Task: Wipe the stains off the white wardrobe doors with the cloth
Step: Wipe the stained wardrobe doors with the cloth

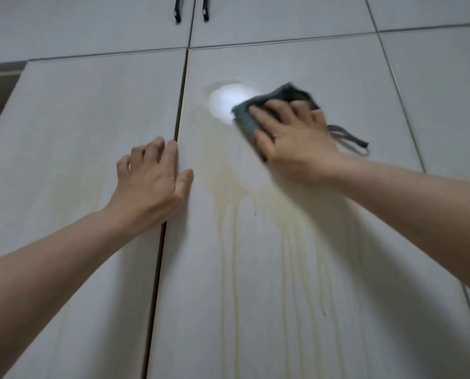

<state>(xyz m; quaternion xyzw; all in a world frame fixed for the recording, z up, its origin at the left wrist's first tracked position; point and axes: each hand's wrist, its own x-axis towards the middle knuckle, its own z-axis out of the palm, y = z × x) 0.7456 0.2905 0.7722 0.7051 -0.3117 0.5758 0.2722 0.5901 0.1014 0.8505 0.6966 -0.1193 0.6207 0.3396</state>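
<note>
- Motion blur softens the right hand (pixel 296 135) and the cloth (pixel 258 116); the cloth's folds and texture are hard to make out.
- Cloth: dark grey-green, bunched, mostly covered by the right hand. Visible parts: a wad past the fingertips, a dark edge beyond the knuckles, and a loop or strap (pixel 350 142) trailing out on the little-finger side.
- Right hand: fingers spread and laid flat over the cloth, pressing it against the right wardrobe door (pixel 296 269).
- Left hand (pixel 151 181): holds nothing, fingers relaxed and slightly bent, resting on the left wardrobe door (pixel 64 160) with fingertips at the seam (pixel 170 187) between the two doors. Thumb crosses onto the right door.
- Both forearms are cut off by the frame edges.
- Stains (pixel 228 181): pale yellowish patch between the hands and just below the right hand, with thin drip trails running down the right door toward the bottom edge.
- A bright glare spot (pixel 225 102) sits just beyond the cloth.
- Two dark handles (pixel 191 8) above the hands are cut off at the top.
</note>
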